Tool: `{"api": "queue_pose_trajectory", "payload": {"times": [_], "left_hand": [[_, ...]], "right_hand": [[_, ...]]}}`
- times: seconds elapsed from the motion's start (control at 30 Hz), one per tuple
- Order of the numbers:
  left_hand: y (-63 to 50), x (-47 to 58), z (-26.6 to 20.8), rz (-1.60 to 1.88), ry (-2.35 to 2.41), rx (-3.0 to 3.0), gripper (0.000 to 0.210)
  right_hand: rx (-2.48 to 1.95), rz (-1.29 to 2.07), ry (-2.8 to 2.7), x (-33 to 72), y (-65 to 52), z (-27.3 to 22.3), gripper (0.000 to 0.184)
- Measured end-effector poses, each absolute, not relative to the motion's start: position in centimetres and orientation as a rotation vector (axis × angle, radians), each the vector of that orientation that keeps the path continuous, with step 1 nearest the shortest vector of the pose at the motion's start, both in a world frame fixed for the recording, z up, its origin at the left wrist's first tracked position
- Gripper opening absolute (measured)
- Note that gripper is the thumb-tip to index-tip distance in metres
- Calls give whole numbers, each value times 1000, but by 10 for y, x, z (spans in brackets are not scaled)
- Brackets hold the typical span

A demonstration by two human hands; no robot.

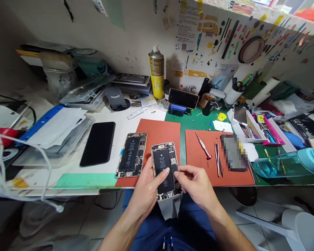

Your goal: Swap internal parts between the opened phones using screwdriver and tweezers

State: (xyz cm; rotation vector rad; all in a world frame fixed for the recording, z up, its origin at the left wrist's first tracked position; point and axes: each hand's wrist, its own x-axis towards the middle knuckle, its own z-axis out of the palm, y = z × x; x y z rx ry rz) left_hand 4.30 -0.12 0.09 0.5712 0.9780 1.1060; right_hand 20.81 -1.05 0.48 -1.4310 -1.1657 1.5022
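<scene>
My left hand (149, 183) grips an opened smartphone (161, 158), its thumb lying across the black battery. The phone is tilted toward me over the table's front edge, with battery and circuit board exposed. At the phone's right edge, my right hand (196, 183) is closed, thumb over the rim and the other fingers curled beside it. Whether a tiny part is pinched there is hidden. A second opened phone (132, 155) lies just left, partly on a reddish-brown mat (159, 127). Right of my hands, a small screwdriver (203, 146) and tweezers (218, 158) rest on another mat (193, 167).
A black phone or screen (97, 143) lies at left. Behind stand a spray can (156, 73) and a phone (183, 99) on a blue stand. At right are a blurred-out device (234, 152), tool boxes (270, 130) and a water bottle (288, 163). White cables (45, 167) hang at far left.
</scene>
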Motion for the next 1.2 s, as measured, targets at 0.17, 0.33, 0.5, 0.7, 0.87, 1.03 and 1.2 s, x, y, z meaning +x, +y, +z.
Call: {"api": "queue_pose_trajectory", "payload": {"times": [0.17, 0.33, 0.5, 0.7, 0.87, 1.03, 1.2], "left_hand": [[-3, 44, 0, 1106, 984, 591, 64], [-3, 43, -3, 1120, 1011, 620, 62], [-3, 42, -6, 1130, 1012, 623, 66], [-5, 46, -1, 1156, 983, 572, 66], [-5, 49, 3, 1144, 967, 457, 66], [0, 51, 6, 1126, 949, 473, 66], [5, 53, 4, 1140, 999, 573, 66]], "right_hand": [[-1443, 1500, -1149, 206, -11, 7, 30], [-1464, 1458, -1164, 205, -10, 7, 31], [-1471, 1423, -1225, 205, -15, 5, 35], [-1509, 446, -1566, 187, -47, -9, 54], [-1489, 131, -1771, 162, -61, -18, 74], [-1557, 202, -1783, 160, -52, -15, 72], [-1677, 163, -1756, 155, -33, -15, 64]]}}
